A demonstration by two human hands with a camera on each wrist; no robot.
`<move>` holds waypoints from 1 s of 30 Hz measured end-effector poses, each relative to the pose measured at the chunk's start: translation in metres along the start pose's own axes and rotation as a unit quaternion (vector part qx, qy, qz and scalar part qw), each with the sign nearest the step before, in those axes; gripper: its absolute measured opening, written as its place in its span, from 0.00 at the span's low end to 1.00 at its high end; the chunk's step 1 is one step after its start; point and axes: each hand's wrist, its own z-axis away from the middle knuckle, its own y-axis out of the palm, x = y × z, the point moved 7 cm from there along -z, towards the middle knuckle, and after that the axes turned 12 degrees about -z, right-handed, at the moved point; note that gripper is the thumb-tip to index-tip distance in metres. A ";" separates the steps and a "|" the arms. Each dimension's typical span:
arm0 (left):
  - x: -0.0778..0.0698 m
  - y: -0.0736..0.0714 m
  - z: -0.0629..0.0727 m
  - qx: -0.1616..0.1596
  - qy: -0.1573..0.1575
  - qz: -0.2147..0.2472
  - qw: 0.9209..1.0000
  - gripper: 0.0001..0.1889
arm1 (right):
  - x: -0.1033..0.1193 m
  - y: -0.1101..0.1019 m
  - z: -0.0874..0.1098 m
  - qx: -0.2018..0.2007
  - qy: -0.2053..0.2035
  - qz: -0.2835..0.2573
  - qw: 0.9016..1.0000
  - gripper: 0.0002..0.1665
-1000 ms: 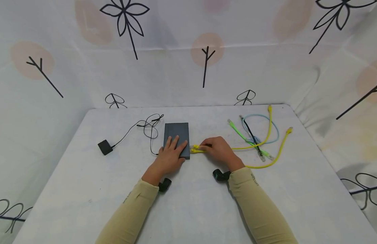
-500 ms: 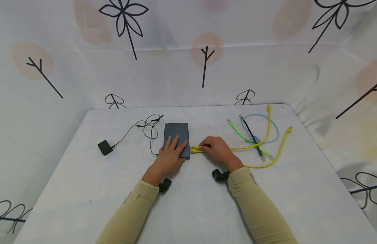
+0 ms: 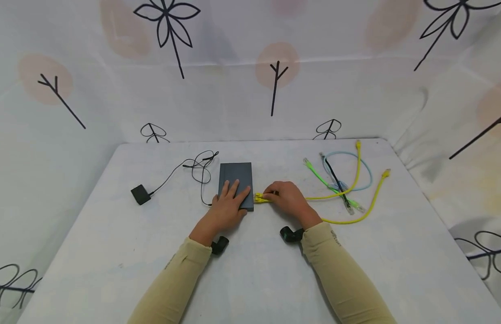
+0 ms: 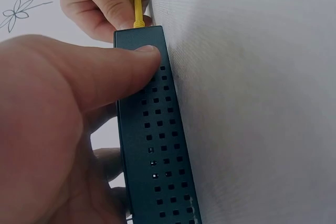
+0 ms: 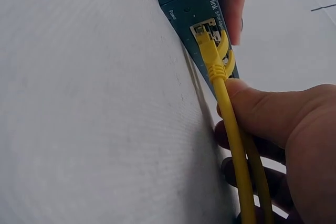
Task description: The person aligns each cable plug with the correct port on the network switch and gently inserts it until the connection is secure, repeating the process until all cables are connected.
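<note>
A dark tp-link network switch [image 3: 236,173] lies flat on the table. My left hand [image 3: 226,207] rests on its top with spread fingers, and the thumb [image 4: 128,72] presses its vented side. Two yellow network cables meet the port side. The nearer plug [image 5: 209,51] sits at the port beside the Power label. Beyond it, my right hand [image 3: 290,198] pinches the other yellow cable [image 3: 323,197] just behind its plug, right at the ports. That second plug is partly hidden behind the first in the right wrist view.
Right of the hands lie a light blue cable [image 3: 368,170], a green cable [image 3: 315,172] and a short black cable [image 3: 335,177], crossing one another. On the left, a black power adapter [image 3: 140,195] has a thin tangled cord [image 3: 201,166] running toward the switch.
My right hand has shifted very slightly left, bringing the pinched yellow cable's plug closer to the switch. The left hand stays in place on the switch.
</note>
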 end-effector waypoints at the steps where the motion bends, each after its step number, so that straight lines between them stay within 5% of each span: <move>1: 0.000 0.000 0.000 0.001 0.001 -0.001 1.000 0.34 | 0.000 0.001 0.000 0.001 0.002 0.001 1.000 0.10; 30: -0.002 0.001 -0.002 0.002 -0.003 -0.019 1.000 0.34 | 0.001 0.006 -0.003 0.003 -0.002 0.009 1.000 0.09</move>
